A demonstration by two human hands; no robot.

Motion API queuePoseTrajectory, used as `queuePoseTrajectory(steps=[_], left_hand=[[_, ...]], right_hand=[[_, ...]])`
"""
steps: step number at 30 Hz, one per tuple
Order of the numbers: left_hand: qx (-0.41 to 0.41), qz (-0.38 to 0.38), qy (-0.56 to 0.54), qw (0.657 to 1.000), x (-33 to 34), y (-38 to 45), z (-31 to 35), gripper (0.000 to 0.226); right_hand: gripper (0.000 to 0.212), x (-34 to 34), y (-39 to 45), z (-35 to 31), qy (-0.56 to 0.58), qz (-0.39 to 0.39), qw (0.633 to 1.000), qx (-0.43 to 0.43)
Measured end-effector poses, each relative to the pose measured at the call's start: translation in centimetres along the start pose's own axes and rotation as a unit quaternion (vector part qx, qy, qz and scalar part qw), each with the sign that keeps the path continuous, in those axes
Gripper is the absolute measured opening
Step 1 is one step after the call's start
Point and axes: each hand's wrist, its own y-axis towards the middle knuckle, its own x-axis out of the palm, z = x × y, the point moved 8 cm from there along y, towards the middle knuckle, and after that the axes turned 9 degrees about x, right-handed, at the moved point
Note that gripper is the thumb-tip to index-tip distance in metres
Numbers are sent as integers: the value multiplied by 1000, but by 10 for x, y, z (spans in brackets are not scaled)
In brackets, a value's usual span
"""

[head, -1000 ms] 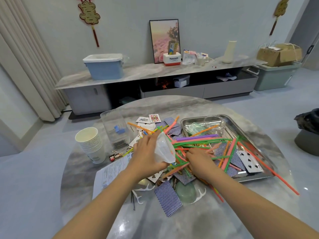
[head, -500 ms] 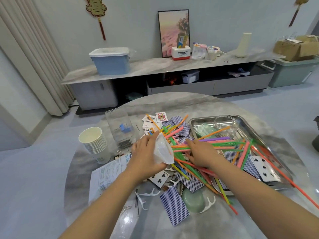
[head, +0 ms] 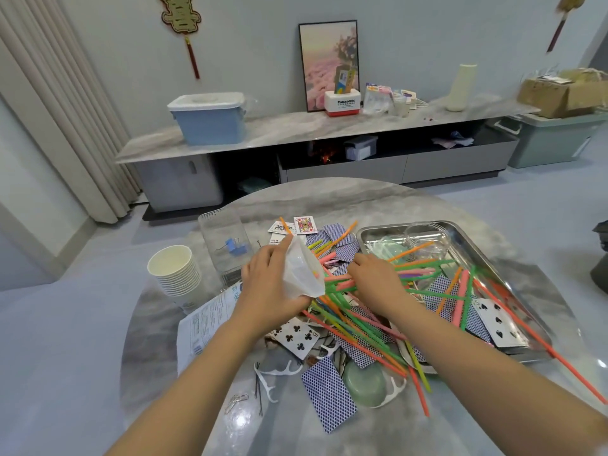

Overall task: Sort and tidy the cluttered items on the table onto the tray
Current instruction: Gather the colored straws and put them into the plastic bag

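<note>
Right now my left hand (head: 268, 284) grips a thin clear plastic bag (head: 302, 273), fingers curled round its crumpled near end with the thumb side up, so the bag stands out toward the right hand. My right hand (head: 375, 281) lies palm-down on the bundle of coloured straws (head: 355, 319); its fingers bend down among them, but I cannot tell whether they actually pinch any. Straw ends sit just beside the bag's mouth, between my two hands, and the rest fan away from the right fingers, some across the metal tray (head: 467, 245) beyond and right of that hand, some toward me over the table (head: 329, 199). Playing cards (head: 329, 390) lie scattered under and around both hands, a few face up, several on the tray beneath the straws. Nearer me than the fingers are a pale green dish (head: 365, 381) and white floss picks (head: 279, 370). Left of the left hand stands a stack of paper cups (head: 174, 268), with a printed sheet (head: 200, 324) just below it and a clear plastic box (head: 227, 245) holding a blue clip behind the knuckles.
</note>
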Motion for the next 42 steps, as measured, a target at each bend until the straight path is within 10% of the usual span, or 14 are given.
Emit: queuePoseTrajectory(steps=[14, 25, 33, 42], left_hand=[[-24, 143, -25, 989, -55, -9, 6, 103], [1, 83, -17, 996, -48, -22, 21, 100], [-7, 82, -34, 996, -47, -29, 33, 101], [-12, 88, -22, 996, -42, -35, 38, 101]], right_hand=[[14, -56, 9, 11, 323, 71, 933, 139], [36, -148, -23, 26, 587, 235, 759, 158], [30, -143, -82, 36, 710, 159, 644, 236], [24, -78, -160, 26, 702, 126, 643, 278]])
